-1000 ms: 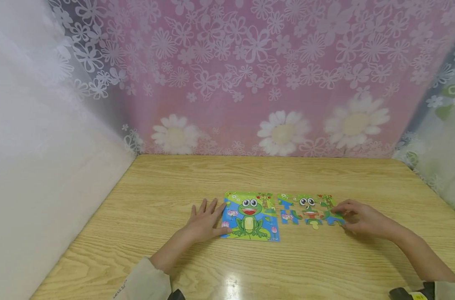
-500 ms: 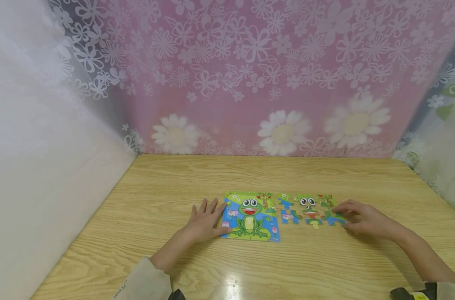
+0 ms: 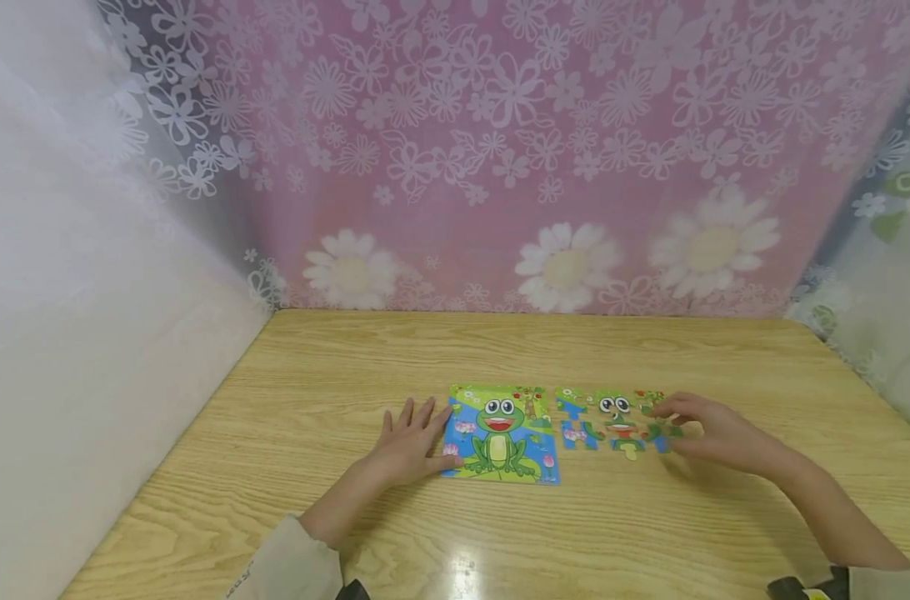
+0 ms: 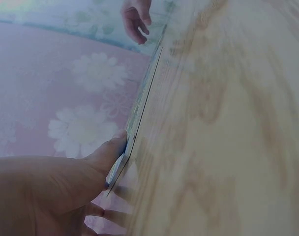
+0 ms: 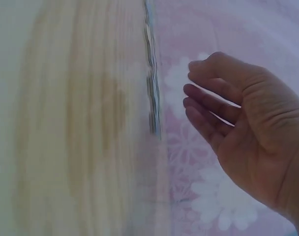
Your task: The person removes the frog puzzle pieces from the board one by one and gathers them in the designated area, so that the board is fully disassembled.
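My left hand [image 3: 406, 450] lies with spread fingers at the left edge of a square frog picture board [image 3: 498, 437], thumb and fingertips touching it. In the left wrist view the thumb of that hand [image 4: 56, 189] rests on the board's edge [image 4: 139, 105]. Right of the board lie several frog jigsaw pieces, among them one with eyes [image 3: 614, 405] and one with a pink flower [image 3: 577, 434]. My right hand [image 3: 721, 437] hovers over the rightmost pieces, partly hiding them. From the right wrist, that hand [image 5: 257, 108] shows loosely bent fingers, nothing between them, apart from the pieces [image 5: 152, 83].
Everything lies on a wood-grain table [image 3: 395, 342]. Behind it hangs a pink floral curtain [image 3: 455, 183]. A pale wall covering [image 3: 110, 333] borders the table's left side, and a pale flowered cloth [image 3: 890, 275] borders its right.
My right hand has shifted left and now covers more of the rightmost jigsaw pieces. The left hand and the picture board have stayed put.
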A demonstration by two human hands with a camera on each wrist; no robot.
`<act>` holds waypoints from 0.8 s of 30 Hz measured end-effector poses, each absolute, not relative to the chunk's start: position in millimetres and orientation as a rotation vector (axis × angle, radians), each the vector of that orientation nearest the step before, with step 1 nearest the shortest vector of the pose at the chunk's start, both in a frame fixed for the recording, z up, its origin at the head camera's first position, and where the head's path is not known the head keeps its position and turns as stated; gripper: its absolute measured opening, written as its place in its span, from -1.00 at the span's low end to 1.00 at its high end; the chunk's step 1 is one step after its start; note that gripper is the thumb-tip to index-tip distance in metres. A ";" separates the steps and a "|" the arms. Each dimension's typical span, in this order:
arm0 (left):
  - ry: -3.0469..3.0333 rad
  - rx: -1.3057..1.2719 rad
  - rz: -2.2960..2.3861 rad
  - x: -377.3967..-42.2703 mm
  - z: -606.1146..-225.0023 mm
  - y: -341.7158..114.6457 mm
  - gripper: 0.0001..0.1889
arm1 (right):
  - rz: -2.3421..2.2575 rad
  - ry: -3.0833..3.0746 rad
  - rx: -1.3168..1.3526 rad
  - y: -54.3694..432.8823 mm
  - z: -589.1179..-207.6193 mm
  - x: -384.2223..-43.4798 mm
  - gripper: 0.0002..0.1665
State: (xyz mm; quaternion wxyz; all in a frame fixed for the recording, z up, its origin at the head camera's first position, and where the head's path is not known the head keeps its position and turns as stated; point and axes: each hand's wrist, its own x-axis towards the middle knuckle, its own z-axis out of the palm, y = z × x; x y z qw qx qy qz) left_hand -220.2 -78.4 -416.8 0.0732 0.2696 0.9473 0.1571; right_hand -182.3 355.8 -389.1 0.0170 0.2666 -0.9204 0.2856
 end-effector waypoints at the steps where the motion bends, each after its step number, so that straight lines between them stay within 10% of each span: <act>1: 2.844 0.807 0.475 -220.0 -416.5 -78.8 -0.16 | 0.892 -2.862 0.840 349.0 -387.4 -183.2 -0.56; 24: 2.768 0.857 0.509 -220.0 -413.6 -83.6 -0.04 | 0.919 -2.849 1.232 191.9 -378.0 -215.0 -0.60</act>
